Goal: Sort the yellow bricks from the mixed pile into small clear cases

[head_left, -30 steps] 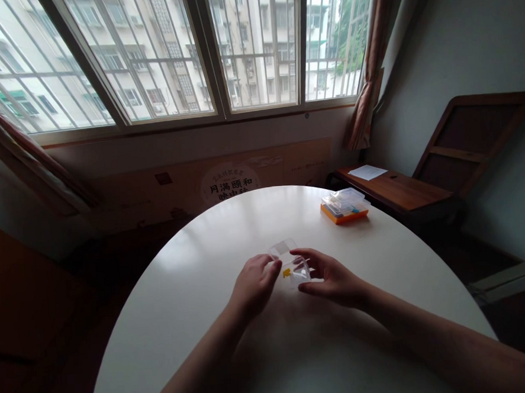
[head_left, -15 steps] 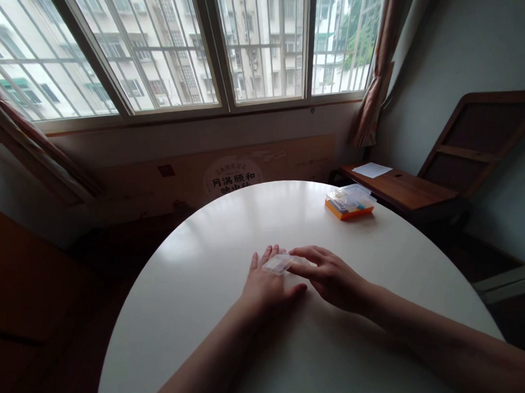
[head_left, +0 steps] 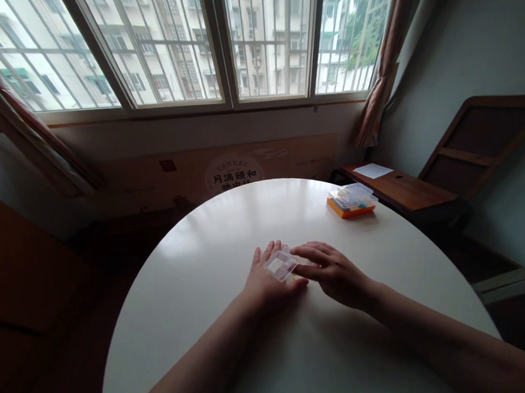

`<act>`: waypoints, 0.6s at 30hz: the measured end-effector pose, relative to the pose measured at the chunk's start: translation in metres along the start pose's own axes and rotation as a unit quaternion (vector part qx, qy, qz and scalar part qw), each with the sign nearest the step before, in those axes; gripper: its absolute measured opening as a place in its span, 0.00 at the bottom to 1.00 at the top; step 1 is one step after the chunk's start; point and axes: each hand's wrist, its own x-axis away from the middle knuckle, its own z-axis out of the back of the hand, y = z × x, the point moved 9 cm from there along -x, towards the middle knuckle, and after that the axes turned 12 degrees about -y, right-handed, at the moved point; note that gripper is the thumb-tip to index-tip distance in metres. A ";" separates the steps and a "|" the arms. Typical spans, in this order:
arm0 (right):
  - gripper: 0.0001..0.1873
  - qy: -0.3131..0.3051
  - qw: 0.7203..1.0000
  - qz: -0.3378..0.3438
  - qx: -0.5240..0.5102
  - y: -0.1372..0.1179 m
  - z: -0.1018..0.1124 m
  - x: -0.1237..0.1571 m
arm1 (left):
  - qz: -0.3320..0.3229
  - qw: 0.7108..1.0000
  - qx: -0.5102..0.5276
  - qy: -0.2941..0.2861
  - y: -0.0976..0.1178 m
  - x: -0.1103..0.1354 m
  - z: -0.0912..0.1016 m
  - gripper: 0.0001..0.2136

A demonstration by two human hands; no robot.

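Observation:
A small clear plastic box [head_left: 281, 265] lies between my two hands over the middle of the table, its see-through lid tilted above my left fingers. My left hand [head_left: 268, 282] is around its left side, fingers stretched out beyond it and thumb along the near side. My right hand [head_left: 332, 272] has its fingers bent onto the box's right side, the index fingertip at the lid's edge. A tiny yellow bit [head_left: 294, 279] shows near my left thumb; what it is I cannot make out. My right fingers hide much of the box.
On the white round table [head_left: 185, 320], an orange-based box with a clear lid [head_left: 352, 201] stands at the far right. Beyond it is a wooden chair [head_left: 407, 189] with a sheet of paper [head_left: 373, 170] on it. A barred window [head_left: 182, 47] spans the back wall.
The clear lid has tipped so that more of its face shows. Both hands stay in nearly the same place around the box. The view has shifted slightly.

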 end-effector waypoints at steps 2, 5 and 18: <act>0.32 0.011 0.999 -0.033 -0.041 0.009 0.001 0.003 | -0.008 1.000 0.009 -0.007 0.004 0.001 0.005 0.40; 0.32 0.028 0.987 -0.091 -0.129 0.028 -0.006 0.009 | -0.006 1.000 0.014 -0.012 0.004 0.001 0.008 0.41; 0.34 0.085 0.898 -0.208 -0.378 0.093 -0.017 0.031 | -0.062 0.998 0.015 -0.029 0.016 0.003 0.018 0.36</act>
